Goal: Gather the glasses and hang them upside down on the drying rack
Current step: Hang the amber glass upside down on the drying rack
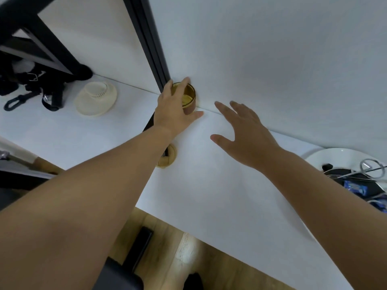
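We reach both bare arms forward; our left hand (176,105) curls around the amber glass (188,98), our right hand (245,135) hovers just right of the glass, fingers spread.

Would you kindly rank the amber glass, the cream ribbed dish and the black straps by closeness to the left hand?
1. Amber glass: gripped by the left hand, against the wall.
2. Cream ribbed dish: further left.
3. Black straps: far left.
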`<state>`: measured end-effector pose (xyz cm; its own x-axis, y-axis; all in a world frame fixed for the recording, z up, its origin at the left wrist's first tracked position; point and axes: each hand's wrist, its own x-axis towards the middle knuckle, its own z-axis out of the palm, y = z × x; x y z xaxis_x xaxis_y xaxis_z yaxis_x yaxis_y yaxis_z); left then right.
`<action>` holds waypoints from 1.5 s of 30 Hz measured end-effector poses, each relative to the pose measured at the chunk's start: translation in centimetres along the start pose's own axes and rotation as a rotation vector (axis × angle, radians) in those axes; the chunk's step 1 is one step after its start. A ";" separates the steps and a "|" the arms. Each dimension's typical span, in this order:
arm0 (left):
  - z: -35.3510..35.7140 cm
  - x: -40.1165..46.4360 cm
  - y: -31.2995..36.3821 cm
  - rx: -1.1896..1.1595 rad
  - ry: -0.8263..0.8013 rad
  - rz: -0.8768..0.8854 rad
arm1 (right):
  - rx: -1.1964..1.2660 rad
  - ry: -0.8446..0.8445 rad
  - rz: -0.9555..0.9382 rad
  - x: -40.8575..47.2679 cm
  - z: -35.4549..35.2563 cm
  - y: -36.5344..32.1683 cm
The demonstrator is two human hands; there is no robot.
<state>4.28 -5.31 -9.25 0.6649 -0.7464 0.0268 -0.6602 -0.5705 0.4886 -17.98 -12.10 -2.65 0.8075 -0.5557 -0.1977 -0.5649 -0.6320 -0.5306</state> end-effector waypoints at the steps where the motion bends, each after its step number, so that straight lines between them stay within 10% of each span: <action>1: 0.3 0.3 0.0 -0.036 0.025 -0.004 | 0.001 -0.002 0.002 0.0 0.0 -0.1; 19: -2.3 -1.9 2.8 -0.304 0.151 0.044 | 0.376 0.112 0.151 -2.2 -0.9 0.9; 37: -8.5 -19.8 25.5 -0.887 0.188 0.287 | 1.615 0.202 0.249 -17.7 -10.6 1.6; 45: -5.6 -29.4 32.6 -0.966 0.017 0.312 | 1.709 0.360 0.203 -29.1 -13.2 6.5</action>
<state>-34.81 -0.09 10.78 0.5212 -0.8054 0.2823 -0.2451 0.1756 0.9535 -47.41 -7.11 10.52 0.5455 -0.7770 -0.3142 0.3432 0.5490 -0.7621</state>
